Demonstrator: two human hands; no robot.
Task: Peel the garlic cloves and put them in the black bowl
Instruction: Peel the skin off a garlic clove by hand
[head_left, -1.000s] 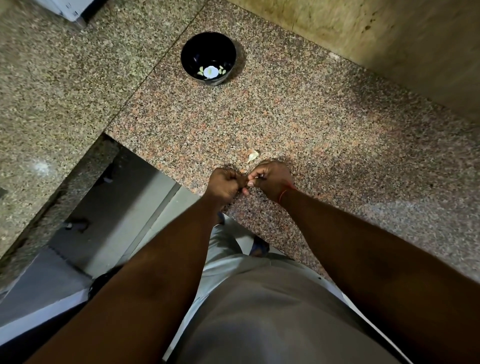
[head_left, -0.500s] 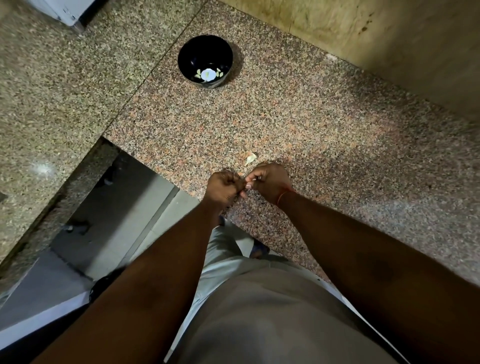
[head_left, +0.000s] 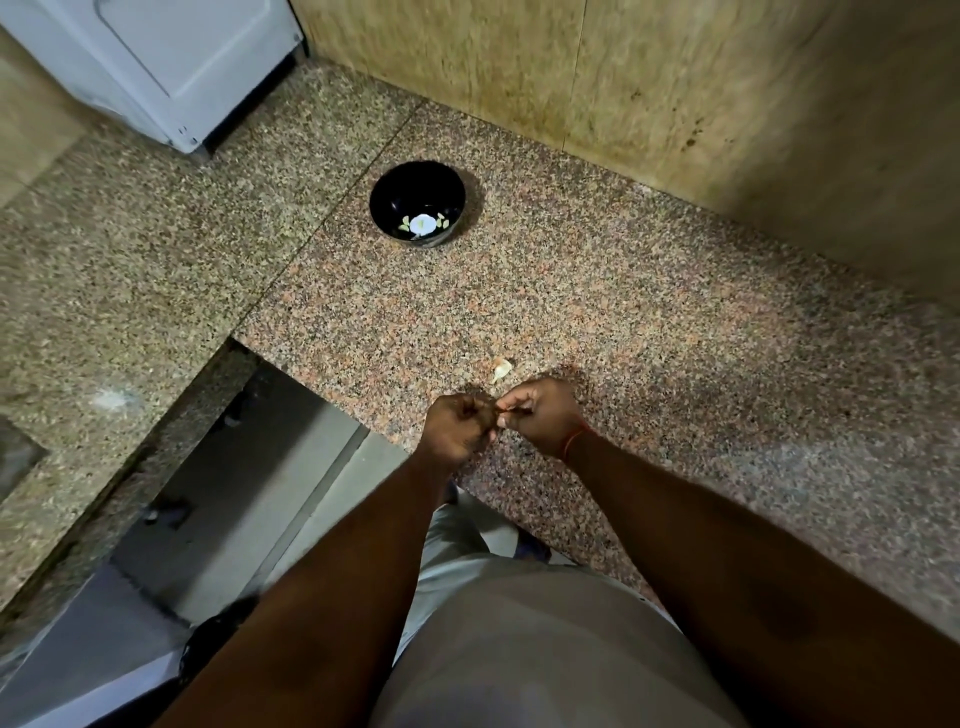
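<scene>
Where the speckled granite counter meets frame centre, we list: left hand and right hand, both curled, fingertips pinching one garlic clove, too hidden to give its axis. Round glossy black bowl, upper centre, flower-printed inside. Pale papery peel just above the hands.

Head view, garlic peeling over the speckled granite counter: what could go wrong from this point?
1. Both hands, left hand and right hand, pinch something tiny near the speckled granite counter's front edge; a slip could drop it to the floor.
2. The black round bowl with a white flower sits far off, so the carry risks a fumble.
3. The pale garlic scrap by the hands blends into the granite and may be missed.
</scene>
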